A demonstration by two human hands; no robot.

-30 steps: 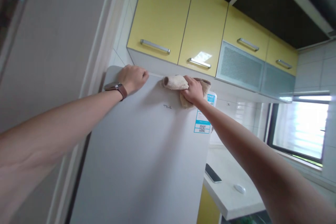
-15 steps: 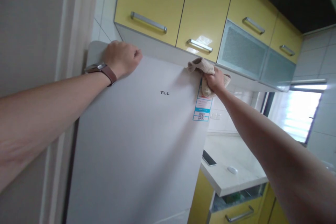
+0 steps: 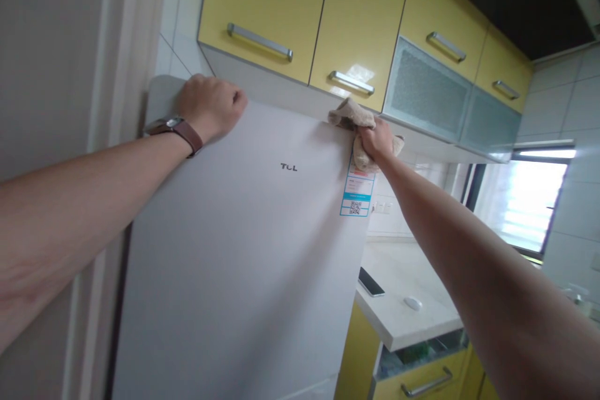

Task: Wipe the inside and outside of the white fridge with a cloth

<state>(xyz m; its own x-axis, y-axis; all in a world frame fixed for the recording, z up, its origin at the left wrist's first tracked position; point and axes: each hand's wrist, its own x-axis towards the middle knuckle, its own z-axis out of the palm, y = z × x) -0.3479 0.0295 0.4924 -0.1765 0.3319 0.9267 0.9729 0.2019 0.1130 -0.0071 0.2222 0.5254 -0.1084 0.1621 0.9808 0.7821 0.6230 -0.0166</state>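
Note:
A white refrigerator (image 3: 234, 250) with TCL lettering stands in front of me. My left hand (image 3: 212, 106), with a brown-strapped watch (image 3: 175, 131) on its wrist, rests as a closed fist against the upper left of the door. Nothing shows in that fist. At the door's upper right corner, my right hand (image 3: 379, 139) grips a beige cloth (image 3: 350, 114), bunched around the fingers and pressed on the edge. The cloth partly covers a blue and white label (image 3: 357, 190) with a QR code.
Yellow wall cabinets (image 3: 262, 0) hang close above the refrigerator. To the right, a white counter (image 3: 422, 262) carries a phone (image 3: 371, 282) and a small white oval object (image 3: 413, 304). A door frame (image 3: 107, 106) stands close on the left; a window (image 3: 520, 200) is at the far right.
The whole view has shifted slightly, so everything sits a little further left in the picture. Both hands stay at about the same spots on the refrigerator, the right still gripping the cloth.

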